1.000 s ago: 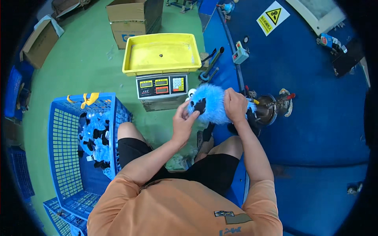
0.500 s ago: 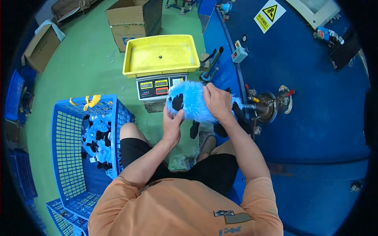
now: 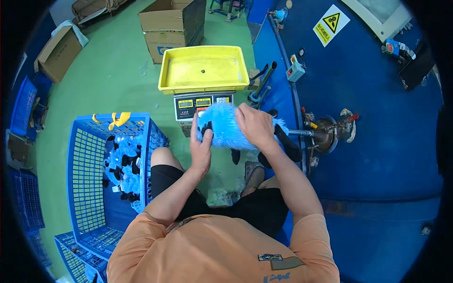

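Note:
A fluffy blue plush toy (image 3: 225, 128) with black limbs and a black patch lies sideways between my hands. My left hand (image 3: 200, 150) grips its left end, thumb on the near side by the black patch and fingers along the far side. My right hand (image 3: 255, 125) is closed over the top of the body toward its right end, fingers pressed into the fur. The toy's right end, with black parts hanging down, meets a metal pipe (image 3: 301, 133) coming out of the blue machine (image 3: 373, 155). Whether the pipe reaches inside the toy is hidden.
A blue basket (image 3: 144, 165) at the left holds several blue-and-black plush pieces. Ahead stands a scale (image 3: 185, 109) carrying a yellow tray (image 3: 204, 86). Beyond are a cardboard box (image 3: 165, 42) and, at the machine's edge, a small switch box (image 3: 295, 71).
The whole view has shifted slightly, so the surroundings sit farther right. Against them, both hands and the toy have moved a little left, away from the machine. Both grips stay closed.

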`<state>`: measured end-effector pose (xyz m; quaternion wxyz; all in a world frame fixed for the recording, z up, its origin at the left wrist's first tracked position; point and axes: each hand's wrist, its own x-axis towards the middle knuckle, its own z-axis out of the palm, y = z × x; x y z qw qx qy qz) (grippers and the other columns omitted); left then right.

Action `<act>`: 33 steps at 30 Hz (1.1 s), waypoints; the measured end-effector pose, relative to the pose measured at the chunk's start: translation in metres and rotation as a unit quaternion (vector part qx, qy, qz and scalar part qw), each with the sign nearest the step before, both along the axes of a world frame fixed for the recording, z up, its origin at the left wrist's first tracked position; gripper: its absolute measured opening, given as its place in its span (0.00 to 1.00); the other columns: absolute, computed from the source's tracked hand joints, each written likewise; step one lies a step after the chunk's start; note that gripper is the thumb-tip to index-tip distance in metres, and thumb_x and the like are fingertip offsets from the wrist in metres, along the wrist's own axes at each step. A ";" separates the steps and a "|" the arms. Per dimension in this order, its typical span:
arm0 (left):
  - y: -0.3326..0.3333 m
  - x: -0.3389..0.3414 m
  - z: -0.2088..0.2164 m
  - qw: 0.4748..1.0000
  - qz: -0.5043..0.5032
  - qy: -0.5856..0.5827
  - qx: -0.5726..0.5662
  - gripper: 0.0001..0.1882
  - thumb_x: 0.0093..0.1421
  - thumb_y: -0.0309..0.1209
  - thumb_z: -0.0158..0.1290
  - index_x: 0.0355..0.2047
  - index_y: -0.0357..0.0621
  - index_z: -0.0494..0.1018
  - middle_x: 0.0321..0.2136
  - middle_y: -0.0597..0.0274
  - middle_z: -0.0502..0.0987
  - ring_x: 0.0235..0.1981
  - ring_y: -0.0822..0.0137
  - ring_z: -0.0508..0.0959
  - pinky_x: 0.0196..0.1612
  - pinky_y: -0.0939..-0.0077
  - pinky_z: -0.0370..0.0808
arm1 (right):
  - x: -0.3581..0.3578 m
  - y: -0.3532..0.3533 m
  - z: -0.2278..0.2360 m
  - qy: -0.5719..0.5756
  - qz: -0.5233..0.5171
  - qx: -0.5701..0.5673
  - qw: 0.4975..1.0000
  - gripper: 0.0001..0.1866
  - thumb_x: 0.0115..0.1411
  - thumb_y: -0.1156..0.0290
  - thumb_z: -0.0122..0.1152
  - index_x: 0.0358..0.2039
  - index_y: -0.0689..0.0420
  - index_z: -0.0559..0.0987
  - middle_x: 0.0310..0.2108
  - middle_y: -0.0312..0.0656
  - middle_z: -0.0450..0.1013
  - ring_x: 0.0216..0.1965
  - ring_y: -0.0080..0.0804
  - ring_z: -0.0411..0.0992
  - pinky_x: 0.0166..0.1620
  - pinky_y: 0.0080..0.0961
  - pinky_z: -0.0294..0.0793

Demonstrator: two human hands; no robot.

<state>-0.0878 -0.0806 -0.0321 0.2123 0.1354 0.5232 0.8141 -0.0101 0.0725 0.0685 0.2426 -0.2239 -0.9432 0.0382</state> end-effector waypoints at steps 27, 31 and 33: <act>0.056 0.052 0.039 0.987 -0.150 0.044 -0.026 0.30 0.59 0.23 0.60 0.61 0.37 0.63 0.48 0.53 0.75 0.45 0.66 0.78 0.49 0.76 0.76 | 0.091 0.090 -0.013 -0.016 -0.112 0.052 0.992 0.15 0.68 0.58 0.47 0.28 0.54 0.72 0.21 0.51 0.75 0.22 0.59 0.72 0.27 0.51 0.68; 0.040 0.049 0.022 0.994 -0.102 0.006 0.039 0.29 0.58 0.24 0.61 0.59 0.38 0.64 0.47 0.54 0.76 0.43 0.67 0.78 0.47 0.76 0.76 | 0.075 0.074 -0.016 -0.034 -0.118 0.052 0.991 0.15 0.68 0.58 0.47 0.29 0.54 0.72 0.22 0.52 0.76 0.23 0.59 0.72 0.27 0.51 0.68; 0.039 0.050 0.016 0.994 -0.092 -0.003 0.059 0.29 0.58 0.24 0.61 0.59 0.39 0.65 0.46 0.55 0.76 0.42 0.68 0.78 0.46 0.77 0.76 | 0.061 0.062 -0.016 -0.039 -0.112 0.036 0.992 0.15 0.68 0.58 0.48 0.29 0.54 0.72 0.22 0.52 0.76 0.23 0.59 0.72 0.28 0.51 0.69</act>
